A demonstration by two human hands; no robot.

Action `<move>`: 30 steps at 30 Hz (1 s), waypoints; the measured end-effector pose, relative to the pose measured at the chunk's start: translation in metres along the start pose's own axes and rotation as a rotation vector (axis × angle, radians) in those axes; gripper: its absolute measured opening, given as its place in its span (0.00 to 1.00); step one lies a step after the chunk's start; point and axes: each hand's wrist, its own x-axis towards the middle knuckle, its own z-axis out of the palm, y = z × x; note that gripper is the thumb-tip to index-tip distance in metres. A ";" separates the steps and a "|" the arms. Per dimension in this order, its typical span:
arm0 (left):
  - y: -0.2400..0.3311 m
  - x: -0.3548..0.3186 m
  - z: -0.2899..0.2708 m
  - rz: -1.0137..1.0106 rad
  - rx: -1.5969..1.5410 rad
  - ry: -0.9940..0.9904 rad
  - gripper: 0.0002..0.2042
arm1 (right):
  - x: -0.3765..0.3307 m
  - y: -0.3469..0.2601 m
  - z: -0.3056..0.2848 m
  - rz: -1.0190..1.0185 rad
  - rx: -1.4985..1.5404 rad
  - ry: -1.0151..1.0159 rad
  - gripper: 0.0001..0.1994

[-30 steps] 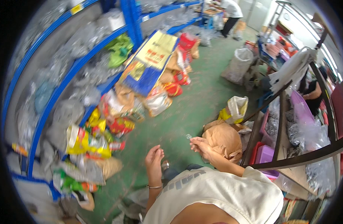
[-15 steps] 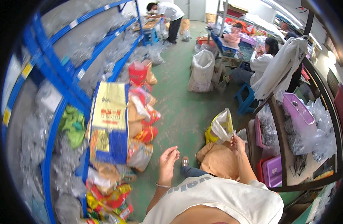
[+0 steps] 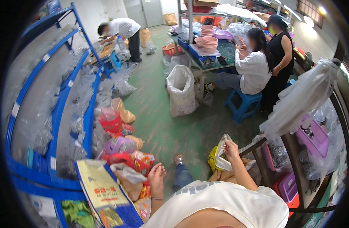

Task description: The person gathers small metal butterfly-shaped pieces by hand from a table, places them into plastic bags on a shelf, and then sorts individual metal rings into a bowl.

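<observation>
My right hand (image 3: 231, 147) grips the top edge of a clear plastic bag (image 3: 222, 155) holding small dark parts, raised beside a brown sack (image 3: 227, 175) and a yellow bag (image 3: 212, 159) on the floor. My left hand (image 3: 157, 175) hangs free with fingers loosely apart, a thin bracelet on its wrist, above a pile of coloured sacks (image 3: 125, 157). It holds nothing. My foot in a sandal (image 3: 178, 159) rests on the green floor between the two hands.
Blue shelving (image 3: 58, 114) full of clear bags runs along the left. A white sack (image 3: 181, 91) stands mid-floor. Two people work at a table (image 3: 205, 53) with pink bowls; one sits on a blue stool (image 3: 243, 104). Another person bends far back. A rack with purple bins (image 3: 311, 136) stands right.
The view has swung up and right, from the shelves toward the room. My right hand has lifted the clear bag away from the brown sack. My left hand stays open.
</observation>
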 end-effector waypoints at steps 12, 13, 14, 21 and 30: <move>0.079 0.251 0.138 -0.183 0.169 -0.386 0.11 | 0.101 -0.029 0.174 0.014 -0.039 -0.053 0.06; 0.082 0.262 0.151 -0.191 0.187 -0.427 0.11 | 0.107 -0.030 0.185 0.013 -0.045 -0.066 0.06; 0.084 0.272 0.164 -0.197 0.204 -0.463 0.11 | 0.115 -0.033 0.196 0.014 -0.060 -0.065 0.06; 0.111 0.349 0.226 -0.173 0.297 -0.550 0.11 | 0.195 -0.079 0.279 -0.039 -0.220 -0.175 0.07; 0.161 0.463 0.173 -0.098 0.169 -0.149 0.11 | 0.319 -0.074 0.434 0.126 -0.312 -0.505 0.07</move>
